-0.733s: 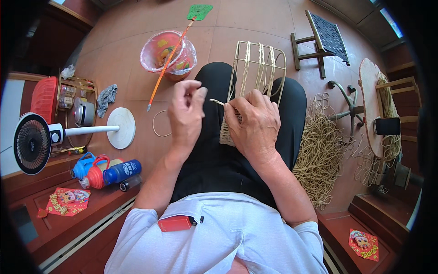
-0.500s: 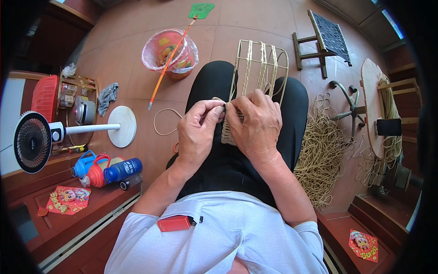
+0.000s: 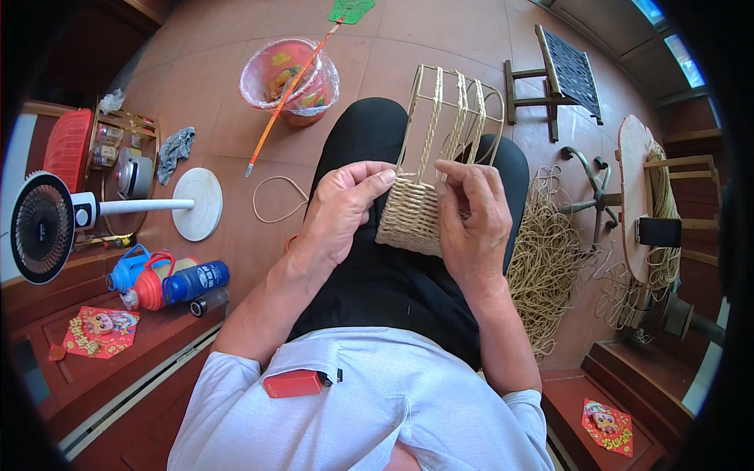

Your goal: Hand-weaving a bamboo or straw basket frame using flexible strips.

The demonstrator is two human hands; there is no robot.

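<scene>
The half-woven basket [image 3: 408,216] sits at the centre of the frame, between your knees, its tan woven wall low and its wire frame [image 3: 412,110] rising bare above, with several twisted upright cords [image 3: 433,118] strung along it. Your left hand [image 3: 342,208] pinches a short cord strand [image 3: 405,173] between thumb and forefinger at the upper left corner of the weave. Your right hand [image 3: 479,216] is at the basket's right side, fingers curled and thumb in front of the wall; you cannot tell from this view whether it grasps anything.

Right of your knee, a loose heap of cord [image 3: 542,290] covers the floor. A folding stool [image 3: 569,74] stands at the upper right of the frame. At the upper left, a fly swatter [image 3: 275,118] lies across a plastic-lined bucket [image 3: 305,120]; at the far left are a white fan [image 3: 47,228] and, below it, a blue bottle [image 3: 196,281].
</scene>
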